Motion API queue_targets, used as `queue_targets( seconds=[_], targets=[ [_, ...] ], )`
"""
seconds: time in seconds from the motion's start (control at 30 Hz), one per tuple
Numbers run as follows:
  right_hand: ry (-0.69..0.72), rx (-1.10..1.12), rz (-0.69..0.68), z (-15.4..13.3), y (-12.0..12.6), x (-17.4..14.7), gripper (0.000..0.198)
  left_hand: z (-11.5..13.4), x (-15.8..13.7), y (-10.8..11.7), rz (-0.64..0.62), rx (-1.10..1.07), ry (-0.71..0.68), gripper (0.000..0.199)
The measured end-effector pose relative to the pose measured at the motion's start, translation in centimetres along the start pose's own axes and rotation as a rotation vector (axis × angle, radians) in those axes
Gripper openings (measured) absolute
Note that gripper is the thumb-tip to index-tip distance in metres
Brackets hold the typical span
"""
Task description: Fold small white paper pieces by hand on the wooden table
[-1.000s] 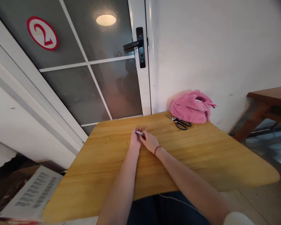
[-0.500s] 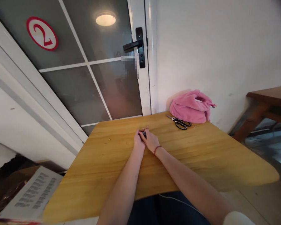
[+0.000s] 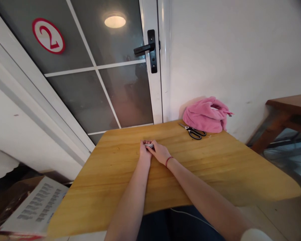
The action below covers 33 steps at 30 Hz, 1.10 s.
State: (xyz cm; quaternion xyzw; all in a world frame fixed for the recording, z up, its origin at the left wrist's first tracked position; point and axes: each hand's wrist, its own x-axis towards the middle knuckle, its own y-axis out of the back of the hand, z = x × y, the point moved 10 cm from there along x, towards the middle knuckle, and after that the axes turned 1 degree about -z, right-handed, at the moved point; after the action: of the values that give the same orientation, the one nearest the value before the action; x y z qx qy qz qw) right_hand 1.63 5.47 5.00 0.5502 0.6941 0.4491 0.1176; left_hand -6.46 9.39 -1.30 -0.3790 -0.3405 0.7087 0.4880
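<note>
Over the far middle of the wooden table [image 3: 110,187], my two hands meet around a small, flat, pale-and-dark thing [image 3: 149,145], too small for me to tell its kind. My left hand [image 3: 144,151] cups it from the left with curled fingers. From the right, my right hand [image 3: 161,154] closes on it, thumb on the near side; a red cord circles that wrist. Fingers cover much of the thing. Scissors with black-and-white handles [image 3: 195,133] lie to the right, apart from both hands.
Behind the scissors, a pink plush bundle [image 3: 206,115] rests against the wall. A glazed door [image 3: 125,93] with a black handle [image 3: 152,50] stands beyond the table. At lower left is a printed white box [image 3: 37,207]; another wooden table [image 3: 291,103] is at right.
Both hands have shifted slightly left and a little nearer. The held thing now shows a paler face where it looked darker and striped. Scissors and pink bundle stay put.
</note>
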Motion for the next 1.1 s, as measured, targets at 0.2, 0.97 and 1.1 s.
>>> queue_targets(
  seconds=[0.2, 0.97, 1.1],
  targets=[
    [0.014, -0.034, -0.038, -0.4, -0.3, -0.1, 0.032, 0.5, 0.2, 0.2, 0.021, -0.197, 0.054, 0.033],
    [0.015, -0.031, -0.071, -1.0, -0.4, -0.3, 0.034, 0.5, -0.6, -0.2, 0.024, -0.196, 0.054, 0.025],
    [-0.012, -0.068, -0.109, -0.9, -0.7, -0.3, 0.033, 1.2, 0.0, 0.0, 0.003, -0.239, 0.046, 0.03]
  ],
)
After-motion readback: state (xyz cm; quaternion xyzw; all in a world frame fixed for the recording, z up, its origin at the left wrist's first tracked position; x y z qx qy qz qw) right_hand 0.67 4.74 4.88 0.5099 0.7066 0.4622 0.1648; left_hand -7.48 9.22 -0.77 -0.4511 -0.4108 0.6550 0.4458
